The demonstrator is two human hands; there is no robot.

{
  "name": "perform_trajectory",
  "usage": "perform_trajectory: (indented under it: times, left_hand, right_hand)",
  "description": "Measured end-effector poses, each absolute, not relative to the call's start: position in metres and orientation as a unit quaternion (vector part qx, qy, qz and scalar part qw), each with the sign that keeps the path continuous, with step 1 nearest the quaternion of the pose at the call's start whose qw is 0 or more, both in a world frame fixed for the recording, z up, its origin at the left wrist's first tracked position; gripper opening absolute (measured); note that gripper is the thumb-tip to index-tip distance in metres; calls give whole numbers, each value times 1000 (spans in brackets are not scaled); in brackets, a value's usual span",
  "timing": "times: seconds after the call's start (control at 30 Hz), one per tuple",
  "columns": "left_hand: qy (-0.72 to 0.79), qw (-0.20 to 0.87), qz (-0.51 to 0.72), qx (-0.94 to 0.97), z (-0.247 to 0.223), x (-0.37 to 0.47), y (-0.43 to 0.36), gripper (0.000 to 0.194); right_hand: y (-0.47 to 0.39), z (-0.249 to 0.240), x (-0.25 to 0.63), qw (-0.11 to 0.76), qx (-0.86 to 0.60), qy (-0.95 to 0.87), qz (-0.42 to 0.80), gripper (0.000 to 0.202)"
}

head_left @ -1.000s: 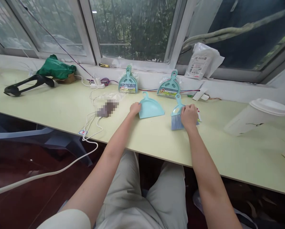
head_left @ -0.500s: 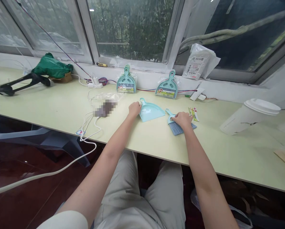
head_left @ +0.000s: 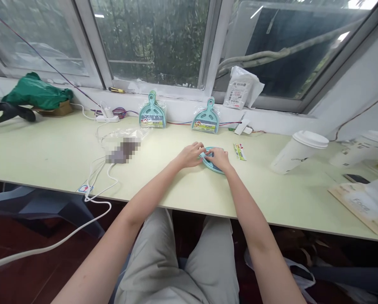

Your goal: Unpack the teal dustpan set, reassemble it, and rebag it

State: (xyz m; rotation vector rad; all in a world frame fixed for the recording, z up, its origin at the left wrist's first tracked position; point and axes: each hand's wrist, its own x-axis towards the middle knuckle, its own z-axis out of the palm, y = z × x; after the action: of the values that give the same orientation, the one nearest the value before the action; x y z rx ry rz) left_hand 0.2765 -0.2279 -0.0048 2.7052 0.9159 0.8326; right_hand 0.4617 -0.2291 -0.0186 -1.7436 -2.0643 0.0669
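Observation:
My left hand (head_left: 191, 155) and my right hand (head_left: 219, 158) meet over a small teal dustpan (head_left: 214, 167) lying on the pale green table (head_left: 49, 147). The left fingers grip the pan's left rim. The right hand lies on top of the pan, closed over a small blue brush (head_left: 210, 154), of which only a sliver shows between the hands. Most of the pan is hidden under both hands. A small printed label card (head_left: 239, 151) lies just right of them.
Two packaged dustpan sets (head_left: 152, 113) (head_left: 206, 119) lean against the wall behind. A lidded white cup (head_left: 298, 152) stands tilted at right, beside another cup (head_left: 363, 148), a phone (head_left: 353, 178) and a tissue pack (head_left: 364, 202). White cables (head_left: 96, 169) and a green bag (head_left: 36, 90) lie left.
My right hand has carried the brush left onto the dustpan, and both hands have closed together over it. The view has shifted right, bringing more of the table's right side in.

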Motion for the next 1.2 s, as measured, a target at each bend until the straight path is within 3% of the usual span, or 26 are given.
perform_trajectory:
  times: [0.07, 0.23, 0.53, 0.67, 0.77, 0.83, 0.97, 1.1, 1.2]
  left_hand:
    - [300, 83, 270, 911, -4, 270, -222, 32]
    - [321, 173, 255, 896, -17, 265, -209, 18]
    - [281, -29, 155, 947, -23, 274, -211, 26]
    - [272, -18, 221, 936, -25, 271, -208, 32]
    - [366, 88, 400, 835, -20, 274, -206, 42]
    - [417, 255, 470, 735, -16, 278, -207, 52]
    - [348, 593, 391, 612, -12, 287, -212, 57]
    - [337, 654, 386, 557, -15, 286, -210, 40]
    - [413, 635, 433, 489, -18, 278, -199, 31]
  right_hand:
    - [-228, -19, 463, 226, -622, -749, 42, 15]
    - [-225, -20, 459, 229, -608, -757, 67, 19]
    - [-230, -2, 472, 157, -610, -766, 128, 23]
    - [-235, -1, 469, 190, -635, -734, 149, 25]
    - [-234, -4, 457, 299, -666, -671, 127, 26]
    - [-230, -7, 448, 406, -669, -615, 94, 27]
    - [-217, -11, 445, 533, -594, -587, 135, 30]
    - [-209, -20, 482, 521, -645, -553, 79, 33]
    - [-208, -34, 520, 404, -748, -527, -2, 45]
